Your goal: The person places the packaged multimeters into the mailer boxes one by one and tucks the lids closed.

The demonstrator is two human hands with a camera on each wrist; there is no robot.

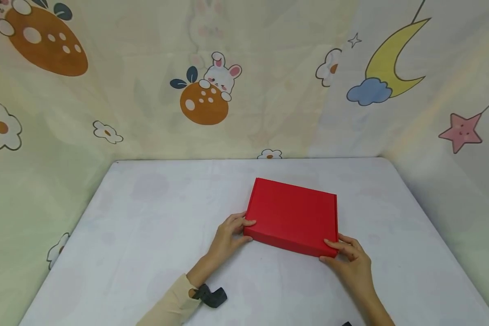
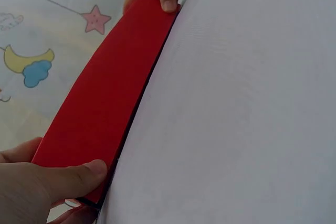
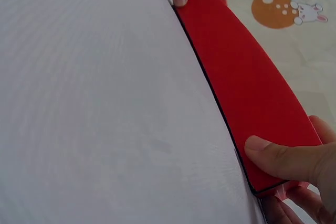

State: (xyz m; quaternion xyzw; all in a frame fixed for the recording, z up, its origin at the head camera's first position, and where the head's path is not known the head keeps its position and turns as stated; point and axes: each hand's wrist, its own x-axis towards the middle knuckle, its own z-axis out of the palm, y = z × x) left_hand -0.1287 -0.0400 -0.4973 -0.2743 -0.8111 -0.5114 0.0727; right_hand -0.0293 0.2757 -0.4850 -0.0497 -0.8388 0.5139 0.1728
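A flat, closed red box (image 1: 291, 215) lies at a slight angle over the white tabletop, its near side facing me. My left hand (image 1: 228, 237) grips the near left corner, fingers along the side and thumb on the front. At the near right corner my right hand (image 1: 352, 262) holds the box the same way, with one finger over the lid's edge. In the left wrist view the left thumb (image 2: 79, 179) presses the front panel. The right wrist view has the right thumb (image 3: 283, 158) flat on that panel, and a dark line runs along its lower edge.
The white tabletop (image 1: 167, 194) spreads around the box on all sides. Behind it and at both sides hangs a cloth (image 1: 269, 90) printed with rabbits, flowers, a moon and a star. A black strap (image 1: 212, 296) sits at the left wrist.
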